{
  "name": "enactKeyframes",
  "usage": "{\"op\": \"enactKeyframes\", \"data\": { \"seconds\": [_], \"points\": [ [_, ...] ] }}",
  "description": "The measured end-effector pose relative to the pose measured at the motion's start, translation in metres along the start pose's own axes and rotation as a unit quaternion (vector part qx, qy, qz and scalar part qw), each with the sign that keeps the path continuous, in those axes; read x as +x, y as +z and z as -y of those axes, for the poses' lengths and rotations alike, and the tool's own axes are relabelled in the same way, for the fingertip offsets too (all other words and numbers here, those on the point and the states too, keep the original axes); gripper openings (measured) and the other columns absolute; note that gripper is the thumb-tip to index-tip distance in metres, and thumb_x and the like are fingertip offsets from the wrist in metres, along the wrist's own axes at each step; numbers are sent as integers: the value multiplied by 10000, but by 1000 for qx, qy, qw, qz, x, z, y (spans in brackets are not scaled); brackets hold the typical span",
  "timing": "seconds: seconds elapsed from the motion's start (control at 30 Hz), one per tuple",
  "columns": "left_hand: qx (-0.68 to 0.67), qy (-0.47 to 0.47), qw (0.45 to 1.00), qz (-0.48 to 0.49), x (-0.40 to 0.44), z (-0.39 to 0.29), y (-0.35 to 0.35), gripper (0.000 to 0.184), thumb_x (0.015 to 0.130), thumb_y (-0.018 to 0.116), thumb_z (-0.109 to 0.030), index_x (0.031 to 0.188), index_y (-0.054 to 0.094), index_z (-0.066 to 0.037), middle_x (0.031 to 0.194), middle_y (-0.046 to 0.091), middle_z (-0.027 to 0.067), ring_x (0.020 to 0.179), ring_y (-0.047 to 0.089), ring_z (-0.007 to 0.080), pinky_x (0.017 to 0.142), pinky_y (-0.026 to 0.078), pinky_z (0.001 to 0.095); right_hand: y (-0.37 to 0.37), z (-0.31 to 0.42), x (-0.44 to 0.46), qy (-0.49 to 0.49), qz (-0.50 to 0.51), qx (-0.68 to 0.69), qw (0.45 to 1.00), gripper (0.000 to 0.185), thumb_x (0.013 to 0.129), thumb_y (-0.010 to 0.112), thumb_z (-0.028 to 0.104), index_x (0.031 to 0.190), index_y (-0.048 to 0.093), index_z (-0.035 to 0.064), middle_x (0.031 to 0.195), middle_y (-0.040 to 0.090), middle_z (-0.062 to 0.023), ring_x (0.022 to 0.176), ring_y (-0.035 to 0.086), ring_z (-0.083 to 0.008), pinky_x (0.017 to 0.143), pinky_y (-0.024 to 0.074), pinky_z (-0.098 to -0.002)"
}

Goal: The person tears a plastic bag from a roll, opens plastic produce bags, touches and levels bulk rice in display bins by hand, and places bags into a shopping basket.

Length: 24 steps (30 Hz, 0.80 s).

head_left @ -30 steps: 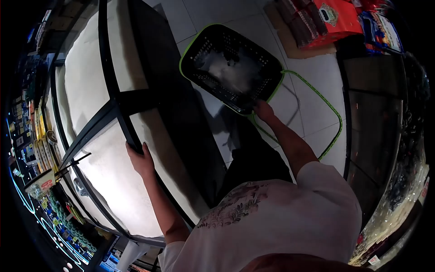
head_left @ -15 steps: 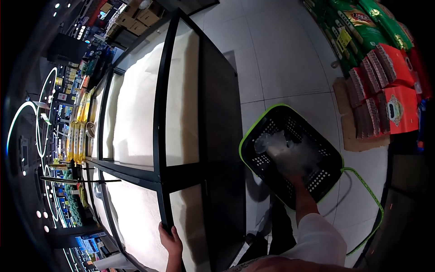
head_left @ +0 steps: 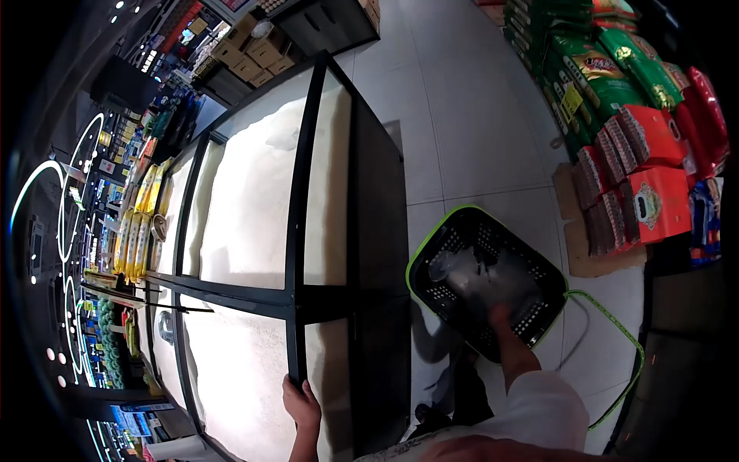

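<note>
My left hand (head_left: 302,402) is closed around the black metal rail (head_left: 295,346) of a large bin. Pale grains, apparently rice, fill the bin's compartments (head_left: 246,200). To the right, a black shopping basket (head_left: 531,250) with a lime-green rim stands on the floor. My right hand (head_left: 500,317) reaches down inside it, at the near end of a cloudy clear plastic bag (head_left: 481,281). The bag and the dim light hide my fingers, so their grip on the bag cannot be made out.
A long green handle (head_left: 627,331) extends from the basket over the floor tiles (head_left: 462,115). Red boxes (head_left: 658,204) and green sacks (head_left: 589,65) are stacked at right. Yellow packets (head_left: 137,239) line the bin's far side. Cardboard boxes (head_left: 262,50) stand at the back.
The view has shifted, so the bin appears lower and slightly further right, and the stacked goods further left. My left hand stays on the rail; my right hand remains in the basket.
</note>
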<state>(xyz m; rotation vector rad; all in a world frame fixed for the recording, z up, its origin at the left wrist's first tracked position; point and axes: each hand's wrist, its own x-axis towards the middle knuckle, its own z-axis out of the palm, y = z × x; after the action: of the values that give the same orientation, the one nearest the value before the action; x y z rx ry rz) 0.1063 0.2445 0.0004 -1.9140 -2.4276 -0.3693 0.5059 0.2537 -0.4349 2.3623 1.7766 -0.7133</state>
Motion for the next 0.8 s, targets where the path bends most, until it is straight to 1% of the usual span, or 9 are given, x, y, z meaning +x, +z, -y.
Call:
{"op": "enactKeyframes", "data": {
  "seconds": [0.13, 0.2, 0.33, 0.4, 0.53, 0.63, 0.73, 0.77, 0.8],
  "points": [
    [-1, 3, 1000, -5, 1, 0, -1, 392, 781, 532, -145, 1105, 391, 25, 908, 520, 204, 789, 494, 383, 682, 385, 431, -42, -19, -11, 30, -49, 124, 991, 189, 750, 474, 201, 769, 600, 62, 878, 568, -162, 818, 553, -308, 665, 446, -392],
    [-13, -7, 1000, -1, 2, 1, -1, 395, 780, 536, -152, 1106, 393, 19, 921, 520, 196, 799, 495, 376, 693, 384, 426, -86, -17, -41, 96, -151, 303, 936, 175, 759, 468, 167, 770, 576, 29, 821, 575, -171, 808, 557, -311, 638, 435, -366],
    [-24, -10, 1000, -16, 2, 4, 3, 392, 778, 543, -160, 1107, 403, 1, 964, 518, 168, 834, 497, 350, 734, 378, 413, -185, -1, -99, 106, -150, 410, 893, 157, 760, 458, 141, 747, 524, -1, 722, 551, -166, 731, 548, -306, 601, 409, -350],
    [-33, -5, 999, -25, 1, 5, 3, 393, 774, 546, -153, 1111, 405, -6, 966, 519, 163, 849, 499, 341, 740, 379, 410, -219, 4, -121, -66, -175, 458, 869, 137, 752, 449, 128, 735, 492, -2, 672, 508, -164, 661, 509, -309, 600, 398, -321],
    [-62, -8, 998, -28, 0, 11, 8, 411, 757, 559, -148, 1112, 405, -9, 956, 517, 168, 869, 495, 337, 749, 378, 414, -335, 59, -188, -48, -116, 522, 844, 122, 750, 456, 118, 719, 466, 0, 636, 463, -125, 611, 472, -244, 605, 394, -306],
    [-114, -29, 993, 12, -4, 17, 7, 455, 729, 584, -149, 1121, 404, -7, 1030, 495, 183, 940, 473, 352, 794, 369, 422, -379, 85, -220, -170, -186, 436, 864, 99, 739, 393, 75, 680, 463, 38, 645, 425, -33, 601, 423, -110, 556, 358, -256],
    [-125, 102, 981, -107, -21, 6, -6, 498, 698, 606, -140, 1132, 402, -3, 1111, 450, 202, 1013, 432, 375, 849, 346, 437, -420, 110, -243, -156, -23, 709, 687, 82, 771, 370, 47, 724, 416, 96, 663, 377, 20, 551, 336, -43, 501, 308, -187],
    [-157, 133, 973, -102, -28, -2, -13, 516, 686, 612, -125, 1138, 400, 6, 1157, 414, 213, 1047, 401, 389, 886, 321, 446, -433, 119, -249, -158, -25, 709, 687, 82, 771, 370, 47, 724, 416, 96, 663, 377, 20, 551, 336, -43, 501, 308, -187],
    [-223, 161, 955, -106, -35, -10, -8, 503, 695, 609, -117, 1135, 403, 11, 1131, 430, 212, 1034, 407, 386, 892, 315, 442, -453, 135, -262, -166, 59, 764, 620, 86, 783, 369, 47, 732, 414, 99, 662, 373, 23, 552, 338, -40, 497, 307, -184]
  ]
}}
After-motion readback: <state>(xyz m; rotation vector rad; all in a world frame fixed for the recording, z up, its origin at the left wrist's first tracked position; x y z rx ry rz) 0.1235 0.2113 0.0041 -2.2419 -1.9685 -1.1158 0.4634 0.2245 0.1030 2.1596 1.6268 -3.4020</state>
